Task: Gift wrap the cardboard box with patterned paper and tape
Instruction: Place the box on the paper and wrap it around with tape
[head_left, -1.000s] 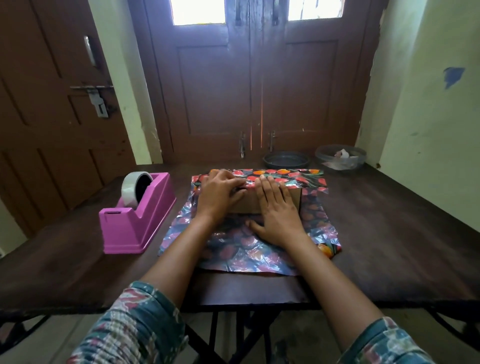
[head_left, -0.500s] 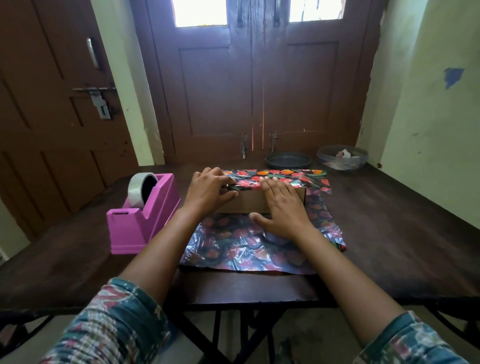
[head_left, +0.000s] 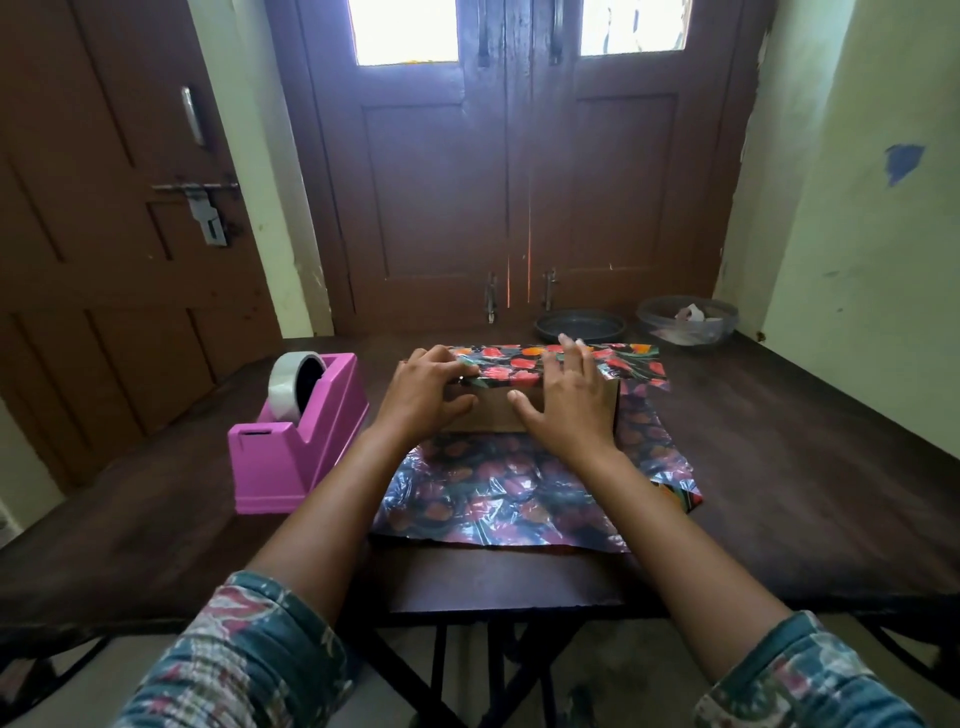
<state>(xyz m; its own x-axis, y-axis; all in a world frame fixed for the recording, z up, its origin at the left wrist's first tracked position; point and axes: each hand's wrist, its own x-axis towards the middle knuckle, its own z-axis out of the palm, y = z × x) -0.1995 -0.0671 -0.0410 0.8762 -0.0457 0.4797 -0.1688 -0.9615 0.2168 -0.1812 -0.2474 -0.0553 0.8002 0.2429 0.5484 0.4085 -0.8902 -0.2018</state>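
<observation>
Head view. Dark wooden table, set against a closed double door.

- Cardboard box sits mid-table on the far half of a sheet of patterned paper. The far flap is folded up over the box top. The near half lies flat and crinkled toward the person. The box's near face is bare cardboard.
- Left hand: at the box's top-left corner, fingers curled over the flap's edge, thumb against the near face. It grips box and paper together.
- Right hand: laid flat on the box, fingers straight and slightly spread, pressing the flap down, thumb splayed across the near face.
- Pink tape dispenser with its tape roll stands just left of the paper, near the left hand.
- Dark shallow dish and clear bowl with scraps inside sit at the far edge.

Step in hand, as I judge it: seating and creasing the first flap along the top edge. No tape shows on the paper, so this is early in the wrap.

Next move calls for one hand to pin the flap while the other either fetches tape from the dispenser or lifts the near half over. The left hand is the nearer to the dispenser. The glossy paper may spring back if released.
</observation>
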